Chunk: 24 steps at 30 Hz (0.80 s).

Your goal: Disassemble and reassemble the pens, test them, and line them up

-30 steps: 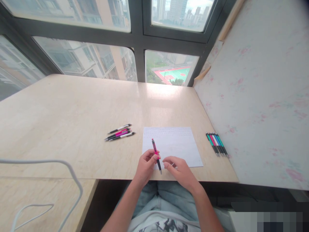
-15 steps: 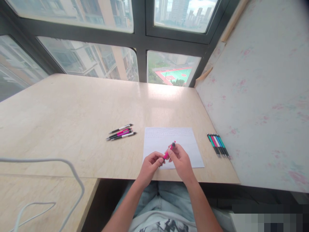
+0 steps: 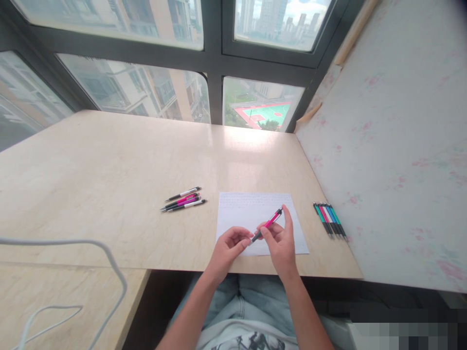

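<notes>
A pink-and-black click pen is tilted over the sheet of paper, its top end up to the right. My right hand is closed around its barrel, with the index finger stretched up to the button at the top. At the lower end, the thumb and curled fingers of my left hand meet the pen's tip. Beneath both hands lies the white sheet, with rows of handwriting along its upper part.
Left of the paper lies a loose group of pens in white, pink and purple with black. Several pens sit side by side near the wall. A white cable loops over the lower left, and windows border the table's far edge.
My right hand has shifted slightly right with the pen, and its index finger has risen to the button. The pen's lower end has moved up and right, showing more of its dark grip.
</notes>
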Motion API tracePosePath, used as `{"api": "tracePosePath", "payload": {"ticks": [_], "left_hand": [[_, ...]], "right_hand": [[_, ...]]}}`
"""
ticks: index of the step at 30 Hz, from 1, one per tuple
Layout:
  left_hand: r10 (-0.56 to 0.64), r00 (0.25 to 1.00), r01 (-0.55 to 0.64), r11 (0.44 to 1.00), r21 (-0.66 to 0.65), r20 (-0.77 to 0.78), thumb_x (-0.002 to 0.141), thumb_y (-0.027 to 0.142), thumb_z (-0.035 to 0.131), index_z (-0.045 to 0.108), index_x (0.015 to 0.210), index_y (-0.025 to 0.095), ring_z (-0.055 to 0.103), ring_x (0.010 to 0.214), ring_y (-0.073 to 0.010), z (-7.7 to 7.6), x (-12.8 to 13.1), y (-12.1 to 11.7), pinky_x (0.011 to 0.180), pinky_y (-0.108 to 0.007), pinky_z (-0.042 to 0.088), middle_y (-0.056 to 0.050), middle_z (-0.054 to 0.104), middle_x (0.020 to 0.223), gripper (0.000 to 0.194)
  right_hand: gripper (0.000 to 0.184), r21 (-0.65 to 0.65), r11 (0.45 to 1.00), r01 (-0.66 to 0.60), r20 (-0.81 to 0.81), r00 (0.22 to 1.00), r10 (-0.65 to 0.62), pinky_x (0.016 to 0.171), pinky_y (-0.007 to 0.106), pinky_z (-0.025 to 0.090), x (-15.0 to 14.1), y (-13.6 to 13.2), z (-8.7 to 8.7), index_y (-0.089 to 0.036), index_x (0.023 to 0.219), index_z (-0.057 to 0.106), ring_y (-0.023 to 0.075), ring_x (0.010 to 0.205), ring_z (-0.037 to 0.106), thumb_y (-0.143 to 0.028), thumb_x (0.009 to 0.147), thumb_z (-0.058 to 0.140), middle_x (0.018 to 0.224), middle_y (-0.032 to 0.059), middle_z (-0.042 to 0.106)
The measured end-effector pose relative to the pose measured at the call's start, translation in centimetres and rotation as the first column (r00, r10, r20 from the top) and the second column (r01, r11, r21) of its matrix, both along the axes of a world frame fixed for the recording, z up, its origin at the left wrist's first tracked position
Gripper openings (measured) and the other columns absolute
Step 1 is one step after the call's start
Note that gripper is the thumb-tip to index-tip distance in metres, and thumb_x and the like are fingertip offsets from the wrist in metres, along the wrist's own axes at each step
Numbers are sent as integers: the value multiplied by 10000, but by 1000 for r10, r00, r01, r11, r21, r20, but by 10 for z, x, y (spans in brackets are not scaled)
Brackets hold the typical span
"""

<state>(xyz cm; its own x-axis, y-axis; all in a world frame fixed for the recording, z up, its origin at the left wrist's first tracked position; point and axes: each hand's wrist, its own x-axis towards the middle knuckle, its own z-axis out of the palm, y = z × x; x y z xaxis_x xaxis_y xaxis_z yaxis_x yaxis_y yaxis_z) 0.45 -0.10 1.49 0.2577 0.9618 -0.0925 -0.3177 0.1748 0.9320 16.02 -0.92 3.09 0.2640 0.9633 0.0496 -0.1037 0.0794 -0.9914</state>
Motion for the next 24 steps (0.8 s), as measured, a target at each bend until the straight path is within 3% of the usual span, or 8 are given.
{"api": "tracePosePath", "payload": {"ticks": [2, 5, 8, 11, 14, 19, 24], "left_hand": [[39, 999, -38, 998, 47, -15, 828, 287, 699, 689, 1014, 183, 635, 940, -216, 7, -9, 4, 840, -327, 488, -100, 703, 1055, 213], [153, 975, -130, 981, 145, -162, 857, 294, 660, 678, 1011, 195, 650, 908, -209, 12, -29, 13, 813, -328, 507, -81, 713, 1013, 185], [337, 840, -213, 926, 313, -425, 882, 287, 613, 680, 942, 199, 655, 897, -213, 6, -45, 21, 824, -348, 510, -65, 717, 955, 125], [447, 663, -110, 852, 512, -600, 887, 245, 588, 669, 987, 212, 646, 909, -219, -6, -54, 25, 838, -376, 510, -63, 705, 999, 133], [491, 585, 41, 777, 629, -645, 888, 193, 568, 655, 1032, 218, 613, 1050, -239, -16, -55, 26, 945, -423, 480, -77, 685, 1096, 170], [468, 447, 244, 756, 607, -763, 883, 172, 566, 665, 1031, 218, 576, 1109, -268, -18, -52, 25, 957, -470, 458, -87, 670, 1186, 184], [456, 350, 320, 763, 562, -818, 888, 208, 573, 685, 966, 223, 580, 1105, -283, -15, -50, 25, 925, -472, 458, -89, 673, 1199, 137]], "right_hand": [[780, 4, 997, 74, -51, 996, -73, 689, 344, 571, 7, 2, 0, -258, 1497, 211, 187, 751, 693, -318, 866, 667, 845, 17, 705], [739, -12, 988, 153, -109, 982, -154, 670, 333, 555, 14, 6, -4, -252, 1457, 271, 185, 736, 694, -333, 853, 689, 824, 16, 712], [772, -32, 977, 210, -147, 966, -212, 693, 342, 554, 16, 9, -8, -268, 1461, 251, 183, 750, 698, -333, 842, 707, 848, 20, 720], [811, -35, 974, 223, -158, 961, -226, 733, 358, 556, 17, 11, -10, -290, 1478, 223, 179, 758, 703, -330, 836, 717, 867, 17, 724], [793, -44, 974, 220, -146, 963, -224, 724, 342, 551, 18, 12, -11, -288, 1473, 246, 176, 749, 704, -333, 837, 718, 860, 17, 727], [831, -58, 974, 219, -131, 965, -225, 721, 332, 546, 19, 13, -13, -282, 1495, 204, 173, 759, 702, -322, 840, 715, 861, 16, 728], [785, -62, 979, 194, -120, 972, -200, 715, 320, 538, 20, 14, -14, -279, 1483, 242, 173, 765, 704, -314, 850, 705, 864, 19, 729]]}}
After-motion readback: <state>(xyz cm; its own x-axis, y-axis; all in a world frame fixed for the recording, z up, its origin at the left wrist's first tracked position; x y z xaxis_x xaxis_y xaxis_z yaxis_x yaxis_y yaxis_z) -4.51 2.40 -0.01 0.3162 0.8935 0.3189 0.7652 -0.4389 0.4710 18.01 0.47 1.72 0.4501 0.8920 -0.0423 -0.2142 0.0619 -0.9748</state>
